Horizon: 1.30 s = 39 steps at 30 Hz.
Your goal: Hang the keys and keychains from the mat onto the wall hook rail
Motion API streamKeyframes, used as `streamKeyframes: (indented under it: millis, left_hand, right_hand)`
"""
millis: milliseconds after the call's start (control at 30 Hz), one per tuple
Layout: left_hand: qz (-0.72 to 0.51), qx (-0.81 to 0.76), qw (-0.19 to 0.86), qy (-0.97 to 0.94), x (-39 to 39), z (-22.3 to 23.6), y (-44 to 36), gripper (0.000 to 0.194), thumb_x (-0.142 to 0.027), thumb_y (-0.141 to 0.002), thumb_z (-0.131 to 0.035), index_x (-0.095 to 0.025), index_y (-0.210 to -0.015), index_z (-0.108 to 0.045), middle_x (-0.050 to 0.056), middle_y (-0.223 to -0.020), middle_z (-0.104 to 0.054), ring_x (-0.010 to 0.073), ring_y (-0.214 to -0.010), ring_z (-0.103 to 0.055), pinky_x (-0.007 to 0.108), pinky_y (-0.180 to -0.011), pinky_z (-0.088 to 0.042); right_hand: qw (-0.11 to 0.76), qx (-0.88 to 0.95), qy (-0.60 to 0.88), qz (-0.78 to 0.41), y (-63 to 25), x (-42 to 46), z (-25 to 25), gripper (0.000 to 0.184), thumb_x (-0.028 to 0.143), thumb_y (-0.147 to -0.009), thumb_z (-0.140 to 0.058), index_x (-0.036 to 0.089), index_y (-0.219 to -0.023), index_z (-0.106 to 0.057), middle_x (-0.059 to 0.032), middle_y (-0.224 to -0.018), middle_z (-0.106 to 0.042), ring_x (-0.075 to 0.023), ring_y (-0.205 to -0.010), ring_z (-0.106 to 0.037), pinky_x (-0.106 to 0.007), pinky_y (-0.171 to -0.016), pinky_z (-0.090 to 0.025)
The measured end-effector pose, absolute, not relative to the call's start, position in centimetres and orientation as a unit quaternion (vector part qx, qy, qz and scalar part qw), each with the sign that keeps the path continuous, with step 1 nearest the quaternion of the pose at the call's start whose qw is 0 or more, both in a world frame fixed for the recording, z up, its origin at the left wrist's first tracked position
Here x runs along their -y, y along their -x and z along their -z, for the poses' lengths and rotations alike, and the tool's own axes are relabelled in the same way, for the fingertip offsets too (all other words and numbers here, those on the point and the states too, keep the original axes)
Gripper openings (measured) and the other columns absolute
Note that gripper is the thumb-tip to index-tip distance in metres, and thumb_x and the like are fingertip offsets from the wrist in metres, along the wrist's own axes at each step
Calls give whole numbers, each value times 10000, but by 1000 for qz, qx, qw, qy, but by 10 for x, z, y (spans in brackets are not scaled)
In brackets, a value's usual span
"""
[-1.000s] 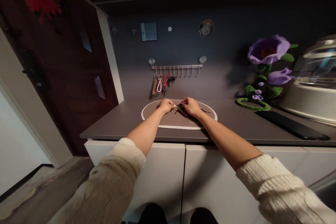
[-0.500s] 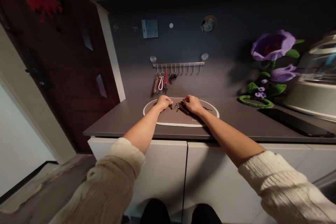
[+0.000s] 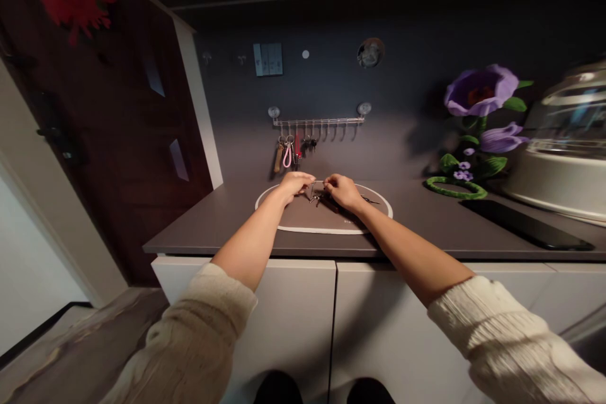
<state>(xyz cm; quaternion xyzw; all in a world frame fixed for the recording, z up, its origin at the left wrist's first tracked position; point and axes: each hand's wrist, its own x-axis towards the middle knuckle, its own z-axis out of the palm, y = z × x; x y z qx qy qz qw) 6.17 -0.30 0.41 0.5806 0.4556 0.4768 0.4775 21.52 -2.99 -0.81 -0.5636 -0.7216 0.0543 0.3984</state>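
Observation:
Over an oval brown mat [image 3: 303,222] with a white rim, my two hands work close together. My left hand [image 3: 294,184] is closed in a pinch on a small metal key [image 3: 312,191] at its fingertips. Just to the right, my right hand [image 3: 343,190] has thumb and fingers pinched together; what they hold is too small to make out. Several loose keys [image 3: 318,199] lie on the mat between the hands, beside a dark reddish holder partly hidden under my right hand. A thin dark pointed item [image 3: 372,199] sticks out beyond that hand.
A clear hook rail [image 3: 319,122] on the wall carries keys with a brown tag [image 3: 279,158] and a pink loop [image 3: 287,155]. At right are purple flowers [image 3: 483,91], a black flat slab [image 3: 525,224] and a white domed appliance [image 3: 553,177]. A dark door [image 3: 108,139] stands left.
Both hands have lifted slightly off the mat, and their pinched fingertips have come nearer each other. The view has shifted a little.

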Motion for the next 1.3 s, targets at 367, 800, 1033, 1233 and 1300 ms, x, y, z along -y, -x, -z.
streamKeyframes:
  millis: [367, 800, 1033, 1233, 1300]
  left_hand:
    - [-491, -393, 578, -520, 9, -7, -66, 142, -146, -630, -672, -130, -771, -667, 23, -685, -633, 35, -533, -496, 169, -534, -356]
    - [-488, -367, 590, -528, 5, -2, -69, 212, -216, -619, -702, -163, -823, -681, 38, -794, -659, 31, -552, -490, 158, -536, -351]
    - [-508, -339, 600, -517, 2, 0, -71, 193, -207, -632, -684, -158, -819, -686, 51, -862, -661, 20, -532, -484, 147, -500, -340]
    - [-526, -331, 603, -500, 1, 0, -72, 194, -213, -644, -671, -161, -830, -683, 43, -812, -653, 21, -525, -483, 152, -494, -338]
    - [-535, -332, 601, -492, 1, 0, -72, 187, -218, -654, -661, -167, -833, -681, 36, -797, -646, 19, -521, -479, 152, -490, -337]
  right_hand:
    - [450, 738, 490, -113, -211, 36, 5, 217, 308, -756, -486, 154, -829, -621, -22, -778, -641, -111, -694, -536, -223, -692, -390]
    - [506, 708, 466, -162, -216, 24, 9, 293, 420, -715, -509, 147, -782, -591, -12, -726, -600, -103, -643, -499, -217, -629, -383]
    - [532, 693, 450, -184, -215, 23, 5, 290, 422, -715, -502, 144, -769, -566, -2, -693, -568, -98, -627, -484, -219, -618, -394]
    - [550, 681, 427, -226, -212, 21, 2, 235, 383, -714, -500, 155, -765, -524, -8, -732, -570, -101, -664, -514, -225, -638, -431]
    - [557, 679, 424, -220, -212, 18, -1, 222, 371, -717, -501, 155, -767, -522, -5, -728, -565, -99, -662, -515, -233, -654, -439]
